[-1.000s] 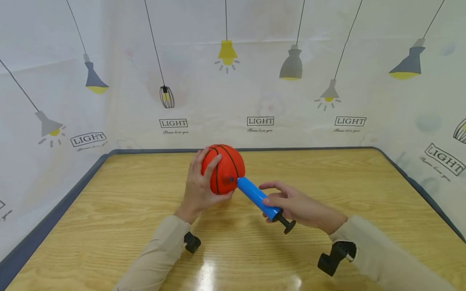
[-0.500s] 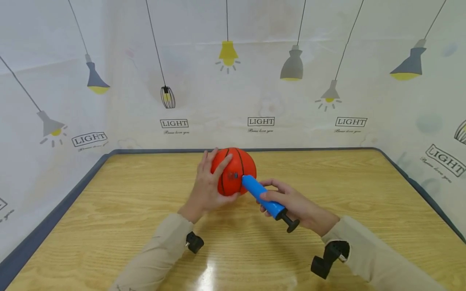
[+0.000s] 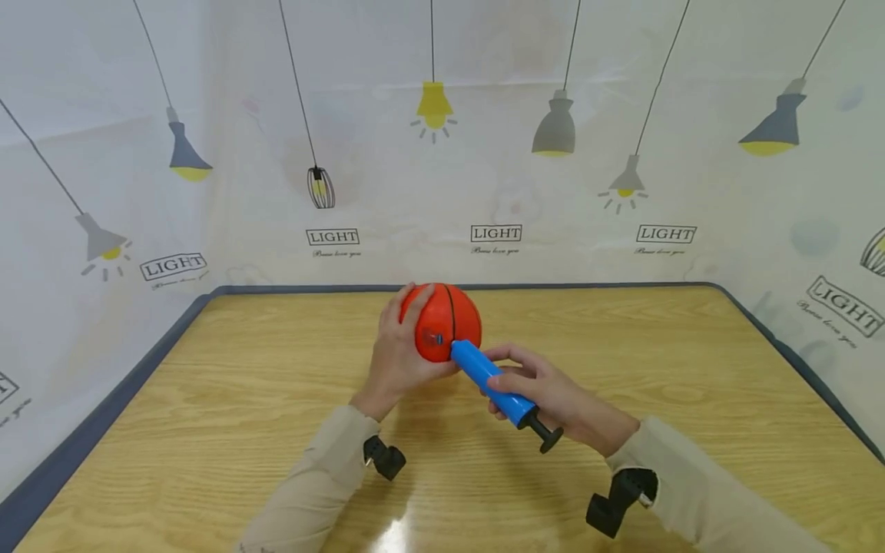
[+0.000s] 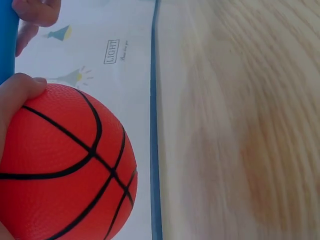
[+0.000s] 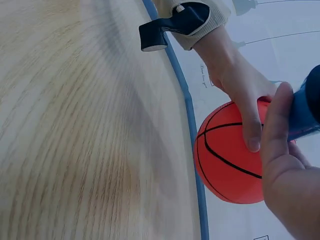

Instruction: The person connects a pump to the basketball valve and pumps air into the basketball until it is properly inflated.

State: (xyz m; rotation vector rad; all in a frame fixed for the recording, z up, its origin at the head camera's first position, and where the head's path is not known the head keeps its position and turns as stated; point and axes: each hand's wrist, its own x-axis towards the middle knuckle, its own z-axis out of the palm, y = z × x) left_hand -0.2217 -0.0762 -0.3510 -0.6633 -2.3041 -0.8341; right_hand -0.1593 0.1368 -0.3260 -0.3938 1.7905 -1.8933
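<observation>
My left hand holds a small red basketball with black seams, its fingers over the left side and thumb underneath. The ball is raised off the wooden table, and a small dark spot shows on its near face. In my right hand is a blue hand pump, gripped between thumb and fingers. The pump slants, its front end right at the ball's lower near side and its black handle toward me, with a short length of rod showing. The left wrist view shows the basketball beside the left thumb.
Under both hands lies a wooden table with a dark border. Behind it and at both sides stands a pale backdrop printed with lamps. Each sleeve has a black wrist camera on it.
The ball and left hand have shifted to the right, the ball turning slightly. The right hand with the pump has moved a little left and closer to the left hand.
</observation>
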